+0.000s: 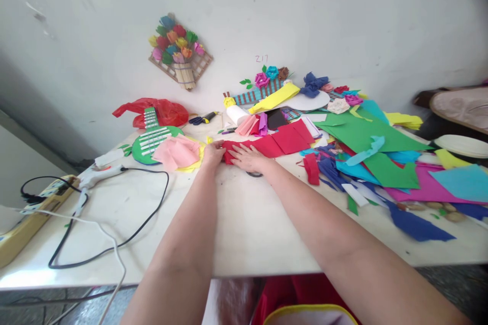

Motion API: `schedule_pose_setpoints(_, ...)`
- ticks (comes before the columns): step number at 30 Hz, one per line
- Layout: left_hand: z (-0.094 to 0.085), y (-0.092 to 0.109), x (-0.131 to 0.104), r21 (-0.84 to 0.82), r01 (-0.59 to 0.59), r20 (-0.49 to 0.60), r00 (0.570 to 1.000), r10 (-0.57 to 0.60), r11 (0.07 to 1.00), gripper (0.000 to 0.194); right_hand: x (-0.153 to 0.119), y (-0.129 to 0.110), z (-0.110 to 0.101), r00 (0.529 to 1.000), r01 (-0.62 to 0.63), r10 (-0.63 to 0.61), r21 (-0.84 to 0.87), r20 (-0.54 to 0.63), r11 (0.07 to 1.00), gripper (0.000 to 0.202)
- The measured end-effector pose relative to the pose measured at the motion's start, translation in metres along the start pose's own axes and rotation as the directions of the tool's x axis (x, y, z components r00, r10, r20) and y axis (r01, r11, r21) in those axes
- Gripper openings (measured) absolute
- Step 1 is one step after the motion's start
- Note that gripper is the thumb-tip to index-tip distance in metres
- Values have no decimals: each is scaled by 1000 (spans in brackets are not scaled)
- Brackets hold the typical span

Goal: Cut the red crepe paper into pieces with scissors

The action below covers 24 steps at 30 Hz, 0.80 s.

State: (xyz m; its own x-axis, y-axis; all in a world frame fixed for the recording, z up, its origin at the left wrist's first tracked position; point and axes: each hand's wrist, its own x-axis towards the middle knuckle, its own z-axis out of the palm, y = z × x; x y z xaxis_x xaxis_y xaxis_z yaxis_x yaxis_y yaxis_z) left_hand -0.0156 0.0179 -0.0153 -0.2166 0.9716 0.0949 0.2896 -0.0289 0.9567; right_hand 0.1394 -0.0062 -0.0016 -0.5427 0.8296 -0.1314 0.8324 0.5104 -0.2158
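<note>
Left hand [214,152] touched the red crepe-paper strip [280,145], its grip unclear. Right hand [247,158] lay spread, perhaps to steady it

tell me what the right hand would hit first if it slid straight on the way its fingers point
Most likely the left hand, at the left end of the red paper that the right hand rests on; depth is hard to judge here.

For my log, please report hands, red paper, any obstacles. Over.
Left hand, right hand on red paper strip. Strip extends rightward. Dark object partly hidden by right hand.
</note>
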Motion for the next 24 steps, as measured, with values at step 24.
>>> schedule_pose_setpoints(24, 4, 30, -12, 704, 112, -120, 992, -37, 702, 56, -3, -3, -3, 1000, 1, -1, 18, 1, 1000, 61)
